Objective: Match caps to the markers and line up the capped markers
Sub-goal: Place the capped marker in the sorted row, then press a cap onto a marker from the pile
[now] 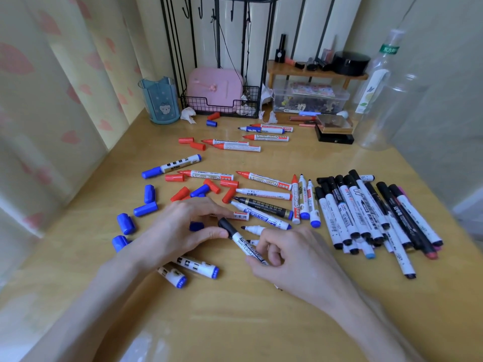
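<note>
A white whiteboard marker with a black cap (pixel 239 239) lies slanted on the yellow wooden desk (pixel 261 322). The right hand (pixel 285 259) pinches its barrel and the left hand (pixel 183 226) pinches its cap. Loose blue plastic caps (pixel 145 209) crowd to its left and a heap of black-capped white markers (pixel 371 212) lies to its right. Far behind it, a black wire basket (pixel 222 107) holds a pink case (pixel 214 87).

A white marker (pixel 244 244) with a black cap (pixel 225 223) slants between the left hand (pixel 183 226), pinching the cap, and the right hand (pixel 282 254), gripping the barrel; black-capped markers (pixel 366 212) lie side by side at right; loose blue caps (pixel 145 209) and red caps (pixel 180 193) scatter at left.
</note>
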Tool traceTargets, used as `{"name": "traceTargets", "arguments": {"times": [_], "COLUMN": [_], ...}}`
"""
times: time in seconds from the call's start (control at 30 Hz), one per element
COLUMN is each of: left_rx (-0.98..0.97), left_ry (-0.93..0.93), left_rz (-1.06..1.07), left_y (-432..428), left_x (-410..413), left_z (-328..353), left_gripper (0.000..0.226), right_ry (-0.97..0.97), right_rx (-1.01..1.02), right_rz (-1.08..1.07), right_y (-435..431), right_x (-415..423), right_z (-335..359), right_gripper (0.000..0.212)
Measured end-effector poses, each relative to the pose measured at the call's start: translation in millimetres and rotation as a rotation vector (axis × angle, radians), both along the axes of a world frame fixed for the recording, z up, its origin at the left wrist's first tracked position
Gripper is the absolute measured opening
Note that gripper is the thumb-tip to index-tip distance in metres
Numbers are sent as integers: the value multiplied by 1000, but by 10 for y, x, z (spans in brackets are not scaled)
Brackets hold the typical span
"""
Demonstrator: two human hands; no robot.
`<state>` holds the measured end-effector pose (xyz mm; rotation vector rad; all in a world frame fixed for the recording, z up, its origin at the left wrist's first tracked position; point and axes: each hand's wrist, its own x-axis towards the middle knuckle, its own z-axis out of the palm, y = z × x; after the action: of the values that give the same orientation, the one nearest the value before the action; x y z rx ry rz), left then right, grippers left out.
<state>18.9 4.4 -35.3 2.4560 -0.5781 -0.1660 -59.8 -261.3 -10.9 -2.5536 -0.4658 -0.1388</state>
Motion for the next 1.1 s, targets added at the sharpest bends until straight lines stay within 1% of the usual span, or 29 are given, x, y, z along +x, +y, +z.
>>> {"name": "traceTargets", "arguments": {"times": [0.03, 0.07, 0.1, 0.17, 0.2, 0.23, 0.3, 0.37, 0.43, 0.5, 0.57, 0.67, 0.77, 0.9, 0.93, 1.0, 1.1], "left_rx": [-17, -13, 3, 5, -7, -16, -39, -69, -95, -112, -120, -129, -131, -127, -129, -133, -139], "left_ry": [-48, -52, -99, -196, -209, -205, -218, -228, -259, -265, -280, -279, -293, -308, -310, -315, -315], "left_rz": [-20, -57, -87, -171, -178, -161, -137, -118, -89, -42, -29, -8, 11, 29, 30, 28, 19], "left_y": [-38, -76, -86, -79, -69, -68, -67, -55, -17, 9, 40, 78, 111, 151, 159, 164, 159], "left_x": [-8, -5, -21, -68, -73, -81, -56, -43, -30, -24, -9, 4, 15, 37, 39, 37, 23], "left_z": [64, 102, 125, 126, 114, 106, 92, 87, 78, 95, 102, 98, 83, 78, 79, 71, 67], "left_gripper": [109, 102, 90, 56, 47, 44, 43, 41, 34, 24, 21, 19, 18, 15, 17, 21, 19], "right_ry": [-8, -11, -11, 2, 4, 7, 6, -35, -70, -48, -6, 96, 166, 175, 167, 151, 145], "right_rx": [-14, -31, -48, -67, -65, -58, -37, -24, -13, 14, 41, 51, 51, 52, 66, 91, 110], "right_rz": [0, -1, -2, -1, 3, 5, 8, -4, -37, -68, -78, -57, -14, 17, 12, -26, -82], "right_y": [8, 18, 26, 33, 29, 25, 17, -4, -68, -192, -368, -611, -669, -620, -631, -670, -722], "right_x": [5, 6, 5, 0, 2, 9, 24, 36, 54, 91, 143, 189, 190, 192, 199, 211, 219], "right_z": [-17, -32, -50, -71, -80, -87, -81, -59, -10, 63, 137, 213, 221, 191, 191, 218, 261], "right_gripper": [31, 31, 31, 31, 31, 33, 38, 38, 28, 17, 10, 10, 10, 8, 9, 13, 16]}}
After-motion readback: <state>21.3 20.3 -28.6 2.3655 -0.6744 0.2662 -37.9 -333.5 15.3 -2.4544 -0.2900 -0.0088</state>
